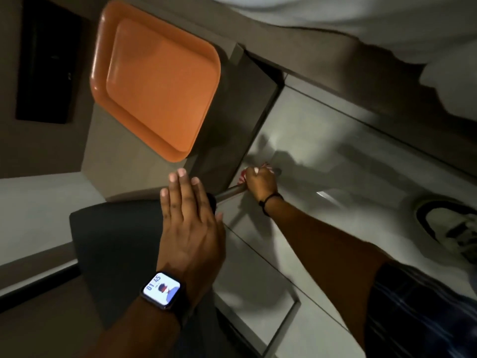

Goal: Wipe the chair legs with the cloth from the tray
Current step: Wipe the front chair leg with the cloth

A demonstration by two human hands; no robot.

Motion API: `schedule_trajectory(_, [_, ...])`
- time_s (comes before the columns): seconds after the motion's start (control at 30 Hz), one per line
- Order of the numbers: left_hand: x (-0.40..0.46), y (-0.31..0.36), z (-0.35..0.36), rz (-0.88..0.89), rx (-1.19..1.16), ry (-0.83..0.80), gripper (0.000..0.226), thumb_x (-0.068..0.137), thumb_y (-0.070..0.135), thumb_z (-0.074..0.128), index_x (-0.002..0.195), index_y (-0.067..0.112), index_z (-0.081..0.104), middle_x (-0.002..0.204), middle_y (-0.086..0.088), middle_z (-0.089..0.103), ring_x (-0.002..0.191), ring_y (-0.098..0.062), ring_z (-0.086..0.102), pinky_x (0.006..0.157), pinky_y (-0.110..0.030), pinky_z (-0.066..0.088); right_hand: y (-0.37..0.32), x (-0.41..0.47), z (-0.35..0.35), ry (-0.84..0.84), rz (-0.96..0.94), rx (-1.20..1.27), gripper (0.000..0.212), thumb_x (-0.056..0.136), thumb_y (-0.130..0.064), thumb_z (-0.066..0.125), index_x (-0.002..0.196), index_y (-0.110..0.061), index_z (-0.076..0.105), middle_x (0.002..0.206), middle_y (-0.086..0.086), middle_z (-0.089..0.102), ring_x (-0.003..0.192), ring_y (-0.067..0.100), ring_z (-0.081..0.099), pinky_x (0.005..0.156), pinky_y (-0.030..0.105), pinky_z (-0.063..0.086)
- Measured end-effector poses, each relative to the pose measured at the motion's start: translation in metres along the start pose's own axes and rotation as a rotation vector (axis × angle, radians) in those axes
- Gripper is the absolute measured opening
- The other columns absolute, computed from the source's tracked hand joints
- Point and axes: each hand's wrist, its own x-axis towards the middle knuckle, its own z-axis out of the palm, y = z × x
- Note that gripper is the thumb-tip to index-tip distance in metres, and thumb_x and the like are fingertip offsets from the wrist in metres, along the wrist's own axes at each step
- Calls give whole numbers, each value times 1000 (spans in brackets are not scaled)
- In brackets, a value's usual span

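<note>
The right hand (260,182) is curled tight around a red and white striped cloth (242,177). Only small bits of the cloth peek out past the fingers. The hand presses the cloth against a thin grey metal chair leg (229,190), low down and close to the shiny pale tiled floor (322,140). A thin black band (268,200) goes around that wrist.

The left hand (189,223) is spread out wide and flat, holding nothing. It lies on the dark grey chair seat (113,249), near the seat's edge and right by the top of the leg. A black watch with a lit-up square screen (161,288) sits on the left wrist.

Farther up, a flat orange plastic tray (154,81) lies on a grey-brown table top (113,161). Nothing is on the tray.

Over at the right edge there is a white and black shoe (454,228) on the floor. White bedding (387,27) fills the top right corner.
</note>
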Motion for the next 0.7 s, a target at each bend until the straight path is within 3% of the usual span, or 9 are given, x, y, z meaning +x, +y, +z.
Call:
schedule_trajectory(0.07, [-1, 2, -11, -1, 1, -43, 68, 105, 32, 24, 156, -12, 12, 165, -38, 4, 156, -50, -1, 128, -59, 4, -10, -23, 2, 169, 49, 236, 40, 113, -17, 44, 119, 1, 80, 128, 23, 80, 131, 37, 70, 122, 42, 48])
schedule_trajectory(0.13, [0, 1, -21, 15, 8, -81, 67, 106, 31, 21, 155, -13, 11, 165, -39, 5, 156, -50, 1, 128, -60, 10, -17, -55, 0, 266, 37, 603, 42, 111, -8, 42, 119, 11, 78, 128, 28, 79, 129, 40, 72, 118, 44, 52])
schedule_trajectory(0.17, [0, 1, -24, 21, 12, -95, 67, 106, 31, 19, 155, -13, 10, 164, -39, 5, 156, -50, 2, 128, -59, 10, -16, -72, 4, 230, -28, 619, 45, 109, -10, 40, 120, 13, 77, 132, 29, 77, 133, 40, 70, 122, 42, 49])
schedule_trajectory(0.3, [7, 2, -21, 53, 26, -112, 67, 105, 33, 13, 155, -13, 11, 164, -38, 6, 156, -49, 0, 129, -59, 7, -18, -123, 30, -71, -536, 192, 56, 102, -27, 37, 138, 2, 68, 147, 27, 67, 150, 32, 55, 132, 14, 24])
schedule_trajectory(0.37, [9, 2, -14, 29, 16, -98, 67, 105, 32, 19, 155, -13, 14, 164, -38, 10, 156, -49, 3, 128, -60, 6, -8, -105, 34, -49, -648, 150, 47, 108, -22, 37, 131, -7, 75, 144, 19, 72, 147, 28, 58, 135, 18, 16])
schedule_trajectory(0.47, [9, -4, -1, 48, 8, -32, 67, 104, 31, 25, 155, -12, 20, 163, -39, 16, 155, -49, 11, 128, -59, 5, 19, -53, 28, 48, -587, 70, 46, 109, -21, 42, 118, 1, 81, 142, 22, 73, 148, 35, 57, 136, 30, 21])
schedule_trajectory(0.53, [8, -6, 7, 75, 29, 21, 67, 104, 33, 25, 155, -11, 20, 163, -39, 15, 155, -50, 11, 129, -56, -1, 40, -21, 27, 68, -452, 114, 31, 107, -5, 54, 108, 7, 83, 138, 30, 72, 142, 46, 61, 134, 43, 29])
schedule_trajectory(0.6, [10, -6, 7, 60, 47, 23, 67, 105, 34, 24, 155, -11, 19, 163, -40, 13, 155, -51, 9, 129, -56, -4, 41, -2, 23, -11, -217, 389, 26, 106, 7, 54, 115, 12, 78, 138, 34, 70, 132, 47, 68, 126, 56, 45])
schedule_trajectory(0.7, [10, 0, -1, 29, 40, -17, 68, 105, 33, 24, 156, -11, 17, 163, -40, 12, 155, -52, 8, 128, -60, 0, 18, -9, 15, 3, -52, 709, 40, 114, -1, 45, 152, 8, 53, 161, 30, 52, 137, 18, 69, 122, 36, 53])
